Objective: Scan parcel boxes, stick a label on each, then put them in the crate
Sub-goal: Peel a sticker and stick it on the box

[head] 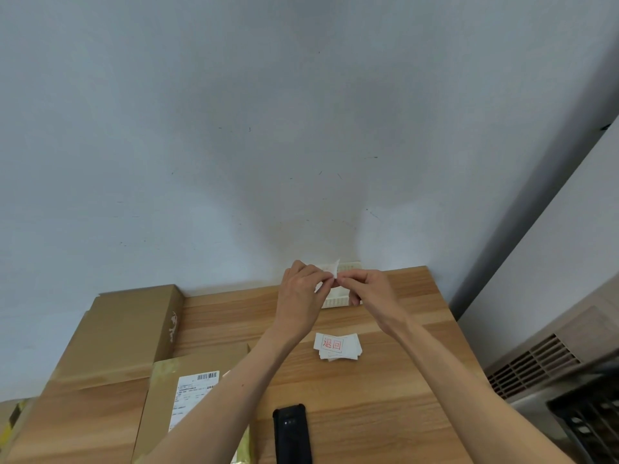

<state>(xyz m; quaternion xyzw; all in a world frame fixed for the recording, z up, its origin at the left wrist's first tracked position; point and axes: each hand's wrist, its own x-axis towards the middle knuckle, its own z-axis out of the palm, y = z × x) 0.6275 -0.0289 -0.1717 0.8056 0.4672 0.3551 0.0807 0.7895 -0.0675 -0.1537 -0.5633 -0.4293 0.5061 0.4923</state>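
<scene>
White label between both hands, above table edge.

Your desk is wood-look board, smooth, with a soft satin sheen and visible grain. At 9 o'clock on it lie matt brown cardboard parcel boxes; the nearest one carries a white paper shipping slip and strips of glossy yellowish tape. At 6 o'clock lies a scanner in black plastic, faintly shiny. Near the centre sits a small stack of matt white paper labels printed in red. Your hands pinch a thin white paper label. At 4 o'clock, the crate looks like dark slatted plastic. The wall behind is matt and scuffed.
</scene>
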